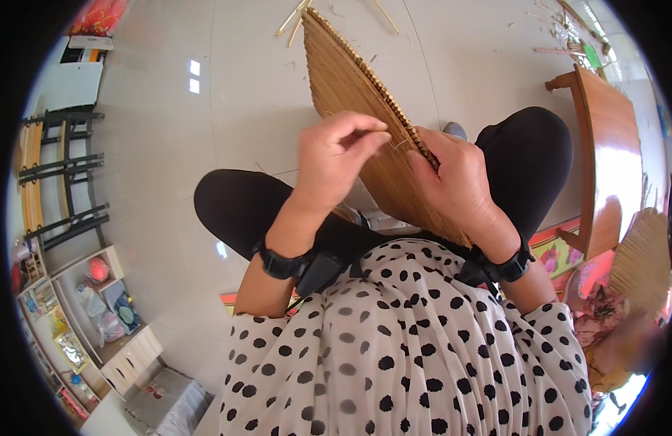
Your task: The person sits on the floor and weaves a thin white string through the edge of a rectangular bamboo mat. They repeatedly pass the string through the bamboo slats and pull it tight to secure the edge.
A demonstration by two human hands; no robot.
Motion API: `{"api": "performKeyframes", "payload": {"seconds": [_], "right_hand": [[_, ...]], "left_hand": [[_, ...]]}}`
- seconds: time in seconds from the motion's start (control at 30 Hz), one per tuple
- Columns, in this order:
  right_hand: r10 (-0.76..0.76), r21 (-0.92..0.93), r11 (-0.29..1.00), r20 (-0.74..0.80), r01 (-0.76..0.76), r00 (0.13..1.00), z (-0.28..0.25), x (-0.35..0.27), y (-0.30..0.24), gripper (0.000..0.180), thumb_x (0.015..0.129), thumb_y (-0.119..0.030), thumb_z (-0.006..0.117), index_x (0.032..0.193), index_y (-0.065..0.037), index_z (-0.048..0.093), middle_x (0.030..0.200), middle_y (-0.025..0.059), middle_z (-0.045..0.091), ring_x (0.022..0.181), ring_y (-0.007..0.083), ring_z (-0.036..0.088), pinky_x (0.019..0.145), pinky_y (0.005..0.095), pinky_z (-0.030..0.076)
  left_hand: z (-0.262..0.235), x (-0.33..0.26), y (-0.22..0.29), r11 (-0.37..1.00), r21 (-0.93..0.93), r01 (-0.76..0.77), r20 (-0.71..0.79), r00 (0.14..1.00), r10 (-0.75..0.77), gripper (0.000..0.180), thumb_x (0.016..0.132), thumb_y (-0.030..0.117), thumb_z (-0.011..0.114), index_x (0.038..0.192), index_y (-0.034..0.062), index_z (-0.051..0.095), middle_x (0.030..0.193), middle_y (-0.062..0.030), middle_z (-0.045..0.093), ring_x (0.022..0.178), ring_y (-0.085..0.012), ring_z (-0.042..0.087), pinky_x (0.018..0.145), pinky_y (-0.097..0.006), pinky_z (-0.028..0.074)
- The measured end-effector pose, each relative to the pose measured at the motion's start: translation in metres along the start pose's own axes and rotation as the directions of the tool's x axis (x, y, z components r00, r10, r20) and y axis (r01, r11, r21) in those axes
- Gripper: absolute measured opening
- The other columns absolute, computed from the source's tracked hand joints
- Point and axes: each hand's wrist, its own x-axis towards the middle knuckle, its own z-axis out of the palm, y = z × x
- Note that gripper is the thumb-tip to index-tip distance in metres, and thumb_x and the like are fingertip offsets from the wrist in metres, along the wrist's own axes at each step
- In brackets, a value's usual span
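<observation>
A flat board of thin tan stalks (357,94) stands on edge between my knees, its row of cut stalk ends running along the upper right side. Gripping that side low down is my right hand (459,171), with the thumb on the near face and the fingers behind, where they are partly hidden. My left hand (336,149) is raised just left of the edge, thumb and forefinger pinched together. A fine pale thread (400,144) shows between these fingertips and the board; its full run is too thin to follow.
Loose stalks (296,22) lie on the tiled floor ahead. A low wooden table (612,152) stands at right, near another person (605,327) beside a second stalk board (645,254). Shelves with packages (89,312) and folded black-and-wood frames (63,167) are at left.
</observation>
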Motion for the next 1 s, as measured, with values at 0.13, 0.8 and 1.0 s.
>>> {"api": "performKeyframes", "payload": {"seconds": [0.13,0.8,1.0], "right_hand": [[0.006,0.014,1.000,0.023,-0.006,1.000,-0.002,0.000,-0.009,0.016,0.086,-0.010,0.068,0.100,-0.003,0.067,0.076,0.0176,0.065,0.070,0.0398,0.063,0.063,0.0456,0.051],[0.061,-0.033,0.998,0.048,-0.059,0.997,0.002,-0.002,-0.012,0.024,0.087,-0.013,0.070,0.109,-0.003,0.069,0.079,0.0176,0.066,0.069,0.0364,0.064,0.063,0.0409,0.052],[0.280,0.023,0.959,0.090,-0.283,0.956,-0.001,-0.004,-0.013,0.031,0.087,-0.018,0.073,0.113,-0.001,0.070,0.085,0.0195,0.070,0.070,0.0319,0.068,0.066,0.0355,0.054]], "left_hand": [[0.013,0.003,-0.023,0.989,-0.110,0.102,0.047,0.994,-0.097,0.002,0.091,-0.001,0.070,0.093,-0.0015,0.069,0.086,-0.0050,0.072,0.073,-0.0104,0.066,0.070,-0.024,0.054],[0.011,0.001,-0.014,0.990,-0.120,0.072,-0.027,0.997,-0.076,0.014,0.087,0.009,0.078,0.083,-0.0003,0.069,0.074,-0.0041,0.071,0.068,-0.0080,0.064,0.063,-0.025,0.050],[-0.012,-0.019,-0.012,0.985,0.081,-0.155,-0.014,0.988,0.157,0.008,0.091,0.007,0.074,0.089,0.0011,0.069,0.076,-0.0056,0.069,0.067,-0.0113,0.064,0.062,-0.027,0.049]]}}
